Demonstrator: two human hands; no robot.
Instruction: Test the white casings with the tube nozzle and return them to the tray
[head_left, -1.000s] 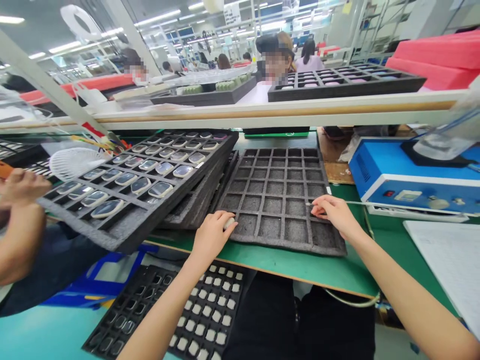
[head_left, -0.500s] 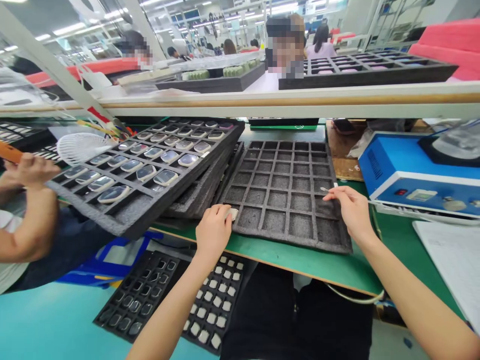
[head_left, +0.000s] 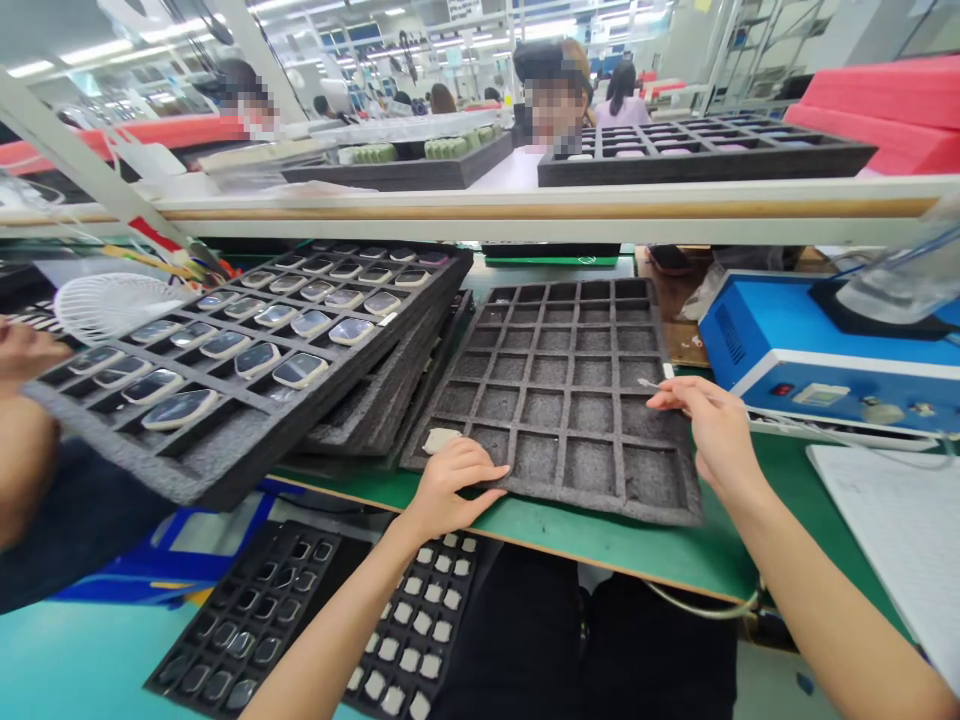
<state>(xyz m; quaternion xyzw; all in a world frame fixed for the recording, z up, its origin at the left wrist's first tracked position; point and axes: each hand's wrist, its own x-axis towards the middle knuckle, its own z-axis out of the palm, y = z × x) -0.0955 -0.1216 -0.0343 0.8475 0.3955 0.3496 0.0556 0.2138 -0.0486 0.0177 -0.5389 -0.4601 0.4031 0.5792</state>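
Observation:
A black foam tray (head_left: 568, 395) with a grid of square compartments lies on the green bench in front of me. In its near left corner sits an off-white squarish piece (head_left: 440, 440), just beyond my left hand (head_left: 459, 482). That hand rests at the tray's near edge, its thumb and fingers apart and pointing right. My right hand (head_left: 709, 420) is over the tray's right edge, thumb and fingers pinched on a small thin whitish piece (head_left: 647, 383), whose kind I cannot make out.
Stacked foam trays (head_left: 247, 340) holding dark-glass watch-like pieces tilt at the left, near another person's arm (head_left: 26, 430). A blue box (head_left: 832, 350) with a switch stands right, beyond paper sheets (head_left: 885, 530). Below the bench are more filled trays (head_left: 247, 610). A shelf rail (head_left: 525, 207) crosses behind.
My left hand has let go of the off-white piece, which now lies in the corner compartment, and its fingers have swung right. My right hand keeps its pinch. The view has shifted slightly.

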